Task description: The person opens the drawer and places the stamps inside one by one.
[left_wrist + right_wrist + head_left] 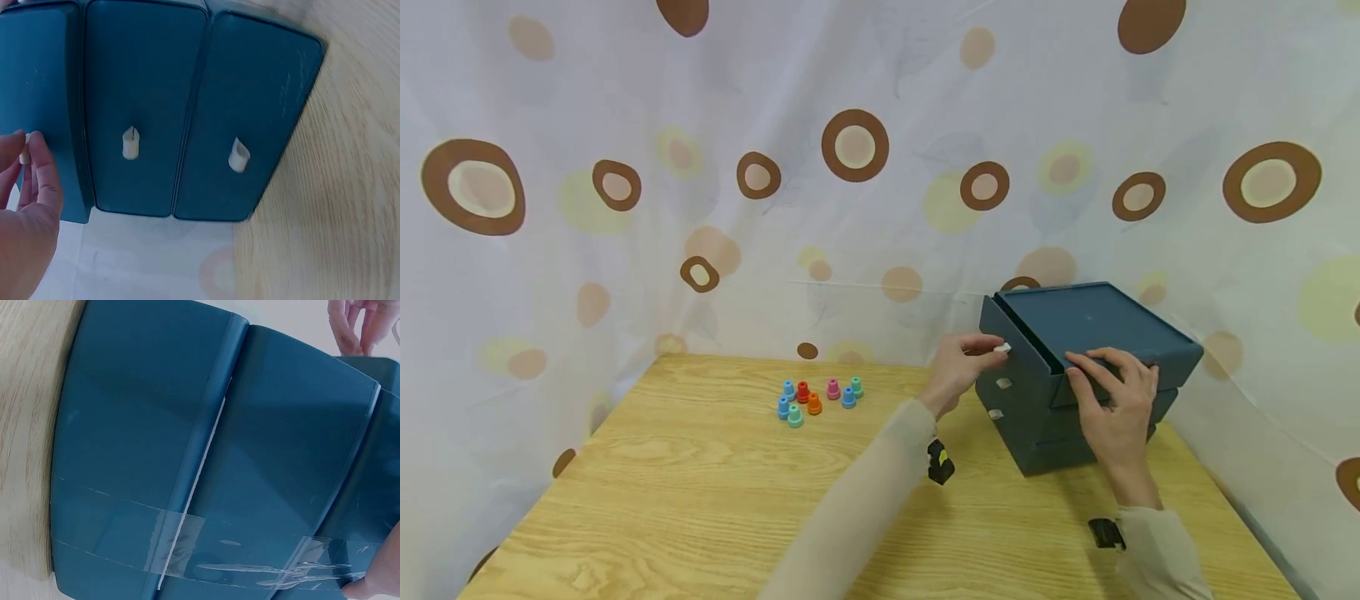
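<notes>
A dark teal box of three drawers [1075, 367] stands on the right part of the wooden table [700, 483]. My left hand [991, 347] pinches the small white knob [1004, 347] of the top drawer, which sticks out a little from the box. The left wrist view shows that hand [30, 164] at the knob [24, 156], with the middle drawer's knob [129, 144] and the bottom drawer's knob [238, 155] untouched. My right hand [1108, 392] lies with spread fingers against the box's near side. Clear tape [250, 562] runs across that side.
Several small coloured caps [816, 398] stand in a cluster at the table's middle back. A spotted white curtain [850, 167] hangs close behind and to the right of the box. Black cameras sit on both wrists [940, 461].
</notes>
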Demonstrator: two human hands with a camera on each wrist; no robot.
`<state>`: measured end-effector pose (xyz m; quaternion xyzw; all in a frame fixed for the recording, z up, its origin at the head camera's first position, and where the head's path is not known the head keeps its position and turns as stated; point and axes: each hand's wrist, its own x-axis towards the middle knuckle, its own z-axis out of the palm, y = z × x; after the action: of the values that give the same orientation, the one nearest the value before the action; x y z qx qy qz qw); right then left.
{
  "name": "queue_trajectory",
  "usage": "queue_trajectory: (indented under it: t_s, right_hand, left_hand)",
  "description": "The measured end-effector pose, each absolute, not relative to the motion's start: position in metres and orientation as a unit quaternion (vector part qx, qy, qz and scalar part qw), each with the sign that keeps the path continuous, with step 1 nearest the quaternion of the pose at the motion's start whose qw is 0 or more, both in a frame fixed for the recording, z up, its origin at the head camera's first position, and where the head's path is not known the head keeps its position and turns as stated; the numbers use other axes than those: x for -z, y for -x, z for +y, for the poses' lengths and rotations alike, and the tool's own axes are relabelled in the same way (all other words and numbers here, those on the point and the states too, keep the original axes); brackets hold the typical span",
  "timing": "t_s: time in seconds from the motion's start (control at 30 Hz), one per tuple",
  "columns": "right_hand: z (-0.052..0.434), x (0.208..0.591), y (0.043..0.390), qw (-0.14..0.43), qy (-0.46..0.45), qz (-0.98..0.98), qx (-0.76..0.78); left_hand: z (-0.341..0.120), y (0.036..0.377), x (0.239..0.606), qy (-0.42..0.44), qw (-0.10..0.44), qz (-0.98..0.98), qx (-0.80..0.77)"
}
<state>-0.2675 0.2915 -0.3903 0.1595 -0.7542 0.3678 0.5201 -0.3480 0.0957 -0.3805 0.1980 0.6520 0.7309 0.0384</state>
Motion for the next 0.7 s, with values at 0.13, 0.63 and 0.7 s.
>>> queue_trajectory:
  t_s: [0.13,0.63,0.7]
  right_hand:
    - [0.291,0.391,0.268,0.521,-0.16,-0.752,-0.37]
    - [0.289,0.389,0.265,0.522,-0.155,-0.752,-0.372]
    - [0.289,0.389,0.265,0.522,-0.154,-0.753,-0.37]
  left_hand:
    - [0.085,0.347,0.383,-0.205,0.038,0.646,-0.734]
    - [0.061,0.339,0.383,-0.21,0.019,0.639,-0.74]
    - [0.058,0.338,0.384,-0.214,0.018,0.636,-0.741]
